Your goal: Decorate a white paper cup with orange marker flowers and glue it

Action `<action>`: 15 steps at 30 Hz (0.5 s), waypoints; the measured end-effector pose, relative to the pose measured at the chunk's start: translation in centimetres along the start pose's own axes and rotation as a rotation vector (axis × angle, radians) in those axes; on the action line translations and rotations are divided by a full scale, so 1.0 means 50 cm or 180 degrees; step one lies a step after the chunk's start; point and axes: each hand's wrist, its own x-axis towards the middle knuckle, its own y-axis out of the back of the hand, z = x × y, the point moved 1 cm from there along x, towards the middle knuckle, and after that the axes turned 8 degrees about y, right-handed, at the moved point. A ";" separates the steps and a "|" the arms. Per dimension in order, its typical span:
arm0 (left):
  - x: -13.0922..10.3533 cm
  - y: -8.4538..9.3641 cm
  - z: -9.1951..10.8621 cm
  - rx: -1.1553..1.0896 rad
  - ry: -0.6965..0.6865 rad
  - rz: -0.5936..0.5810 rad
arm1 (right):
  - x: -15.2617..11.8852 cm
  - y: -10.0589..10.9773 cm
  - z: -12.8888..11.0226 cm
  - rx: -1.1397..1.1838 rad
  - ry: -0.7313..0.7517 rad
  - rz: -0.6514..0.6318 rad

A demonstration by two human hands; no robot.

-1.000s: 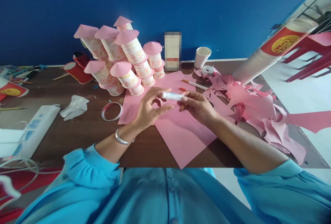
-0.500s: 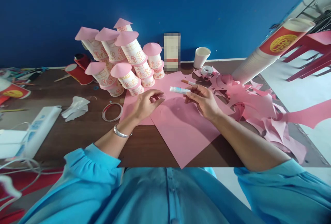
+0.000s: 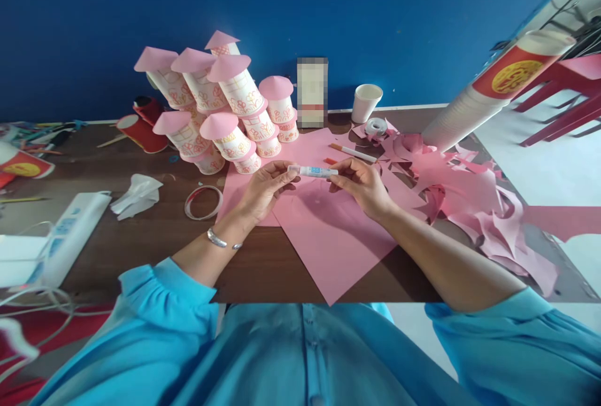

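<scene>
A white glue stick (image 3: pixel 317 172) with blue print lies level between my two hands, above the pink paper sheets (image 3: pixel 323 231). My left hand (image 3: pixel 267 188) pinches its translucent cap end. The other end sits in the fingers of my right hand (image 3: pixel 361 187). Just beyond my right hand, a white marker with an orange end (image 3: pixel 357 153) rests on the paper, and an orange tip of another pen shows beside it. Behind my left hand stand paper-cup towers (image 3: pixel 230 134) with pink cone roofs and drawn flowers.
Pink paper scraps (image 3: pixel 469 187) heap up on the right beside a leaning stack of paper cups (image 3: pixel 493 93). A white cup (image 3: pixel 367 104) and a tape roll (image 3: pixel 376 126) stand near the wall. On the left lie another tape roll (image 3: pixel 203 203), crumpled plastic (image 3: pixel 137 196) and a power strip (image 3: pixel 70 237).
My left hand has closed on the cap end of the glue stick. My right hand has shifted slightly left and down with it, uncovering more of the marker behind.
</scene>
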 end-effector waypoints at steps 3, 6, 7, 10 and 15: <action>-0.001 -0.001 0.000 0.0079 -0.0107 0.0071 | -0.001 -0.001 0.000 -0.0068 0.0052 0.0007; -0.001 -0.003 0.001 0.0302 -0.0316 0.0165 | -0.003 -0.004 0.002 -0.0179 0.0127 0.0066; -0.001 -0.003 0.001 0.0386 -0.0407 0.0199 | -0.004 -0.006 0.003 -0.0234 0.0167 0.0093; 0.001 -0.002 -0.001 0.0576 -0.0582 0.0265 | -0.007 -0.009 0.000 -0.0384 0.0287 0.0173; 0.005 0.004 -0.007 0.0641 -0.0504 0.0166 | -0.009 -0.009 -0.013 -0.0291 0.0033 -0.0004</action>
